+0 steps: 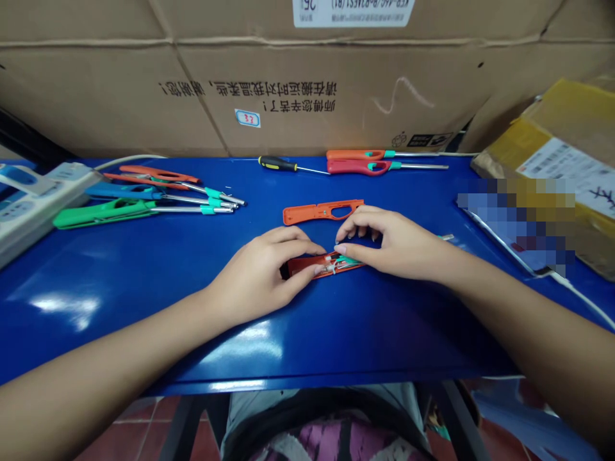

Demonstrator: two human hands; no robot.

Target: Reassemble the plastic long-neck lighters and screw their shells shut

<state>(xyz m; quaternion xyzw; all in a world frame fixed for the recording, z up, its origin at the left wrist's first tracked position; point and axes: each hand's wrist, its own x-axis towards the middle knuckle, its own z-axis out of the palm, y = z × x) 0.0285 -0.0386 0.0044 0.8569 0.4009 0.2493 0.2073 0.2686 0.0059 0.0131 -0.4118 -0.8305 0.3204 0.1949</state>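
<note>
The blue table [158, 269] carried the work, its near edge at 6 o'clock. Centrally, an opened orange lighter shell [298, 264] lay cavity up between the hands. The left hand [262, 266], at 9 o'clock, had thumb and fingers closed on the shell's handle end. The right hand [391, 240], at 3 o'clock, held thumb and index tips nearly together over a teal piece [350, 261] — whether they pinched a part could not be told.

The step in hand was judged to be adjustment of the exposed internals. The next move appeared to call for a firm left hold and fine right-hand fingertip control — all parts kept within the shell walls.

A loose orange shell half [300, 214], probably the mating cover, lay apart at 12 o'clock. Farther off, a screwdriver [277, 164] rested at 11 o'clock and a red lighter [355, 168] at 1 o'clock. Behind them stood a cardboard box [120, 96].
</note>
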